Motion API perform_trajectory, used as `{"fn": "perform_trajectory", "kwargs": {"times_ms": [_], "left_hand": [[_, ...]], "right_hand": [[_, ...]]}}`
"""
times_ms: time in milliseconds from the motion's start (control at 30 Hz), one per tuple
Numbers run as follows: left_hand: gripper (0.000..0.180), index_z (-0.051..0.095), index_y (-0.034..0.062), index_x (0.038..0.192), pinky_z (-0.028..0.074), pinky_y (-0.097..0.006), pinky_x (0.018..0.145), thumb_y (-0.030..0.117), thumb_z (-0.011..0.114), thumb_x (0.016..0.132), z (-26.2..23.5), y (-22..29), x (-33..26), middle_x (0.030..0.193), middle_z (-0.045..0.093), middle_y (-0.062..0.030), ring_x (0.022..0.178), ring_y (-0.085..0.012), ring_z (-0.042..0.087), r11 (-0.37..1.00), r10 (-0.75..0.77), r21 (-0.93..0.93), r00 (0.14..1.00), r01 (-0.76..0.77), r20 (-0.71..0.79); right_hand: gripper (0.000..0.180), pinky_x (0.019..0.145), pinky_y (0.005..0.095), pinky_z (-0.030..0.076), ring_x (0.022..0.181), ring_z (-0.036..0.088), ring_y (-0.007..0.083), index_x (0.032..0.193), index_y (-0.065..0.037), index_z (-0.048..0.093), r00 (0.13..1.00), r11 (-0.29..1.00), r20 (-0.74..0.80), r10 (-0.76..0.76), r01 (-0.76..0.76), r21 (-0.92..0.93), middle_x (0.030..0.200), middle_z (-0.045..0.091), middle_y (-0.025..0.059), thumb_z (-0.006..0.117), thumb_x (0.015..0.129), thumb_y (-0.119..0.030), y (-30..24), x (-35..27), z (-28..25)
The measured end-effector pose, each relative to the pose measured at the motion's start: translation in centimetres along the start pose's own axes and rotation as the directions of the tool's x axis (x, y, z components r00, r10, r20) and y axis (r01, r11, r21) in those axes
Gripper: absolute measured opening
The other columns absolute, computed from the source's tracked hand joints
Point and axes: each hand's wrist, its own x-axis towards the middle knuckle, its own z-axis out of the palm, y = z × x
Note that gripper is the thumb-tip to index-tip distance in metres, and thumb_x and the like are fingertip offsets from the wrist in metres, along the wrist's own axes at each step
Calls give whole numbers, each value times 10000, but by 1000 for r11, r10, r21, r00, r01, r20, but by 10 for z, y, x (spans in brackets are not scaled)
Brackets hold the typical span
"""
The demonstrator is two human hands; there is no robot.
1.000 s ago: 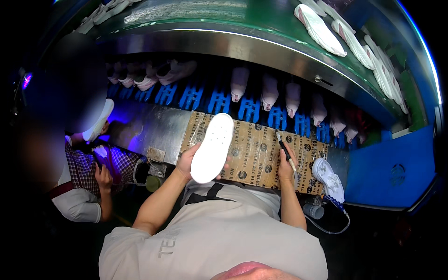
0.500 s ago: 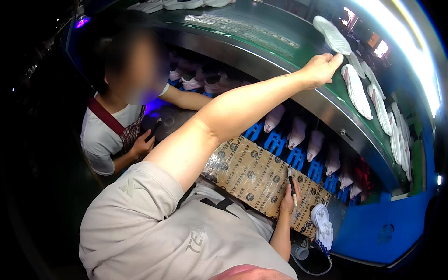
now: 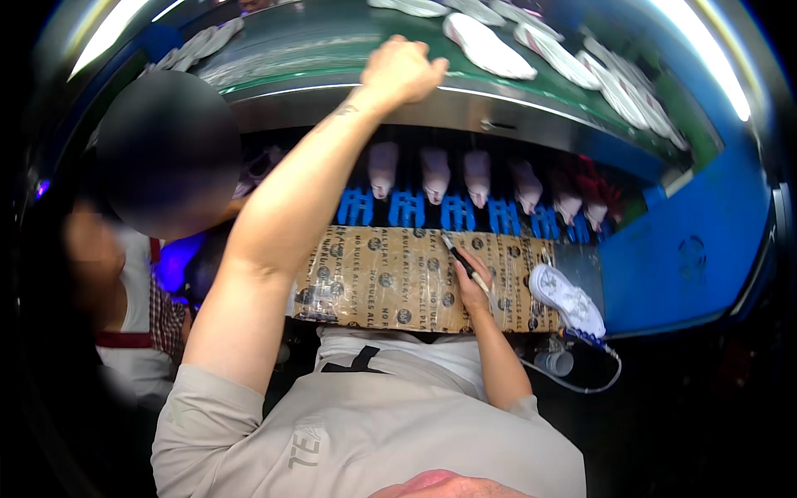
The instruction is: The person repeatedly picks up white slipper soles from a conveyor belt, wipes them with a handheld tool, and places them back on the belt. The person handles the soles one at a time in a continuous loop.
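Observation:
My left hand is stretched far forward onto the green conveyor belt, fingers curled, with nothing visible in it. A white shoe sole lies on the belt just right of that hand, apart from it. My right hand rests on the brown patterned paper covering the bench and grips a thin dark brush, tip pointing away from me. A white shoe piece lies at the paper's right end, near my right hand.
Under the belt runs a row of pale shoe lasts on blue holders. More white soles ride the belt at right. A co-worker stands close on my left. A blue cabinet stands at right; a small bottle with a cable sits below it.
My left hand carried the white sole up from the paper to the belt and let it go; the sole now lies beside the hand. The right hand stayed on the paper with the brush.

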Motion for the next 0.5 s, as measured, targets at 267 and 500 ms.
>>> {"fn": "perform_trajectory", "kwargs": {"times_ms": [267, 500], "left_hand": [[631, 656, 89, 1370, 440, -368, 1069, 573, 506, 995, 5, -31, 16, 1304, 689, -211, 1257, -327, 627, 990, 139, -54, 982, -133, 131], [584, 567, 13, 1452, 361, -330, 1155, 445, 424, 1086, -11, -35, -3, 1426, 622, -177, 1343, -274, 569, 920, 327, 168, 930, -354, 171]], "right_hand": [[313, 737, 325, 522, 836, 682, 242, 1216, -62, 741, 996, 997, -80, -28, 34, 71, 989, 700, 95, 719, 903, -75, 7, 1, -2], [323, 715, 366, 550, 843, 676, 251, 1227, -154, 739, 999, 996, -36, -5, 8, 83, 968, 674, 42, 738, 908, -204, 15, 2, -5]]}}
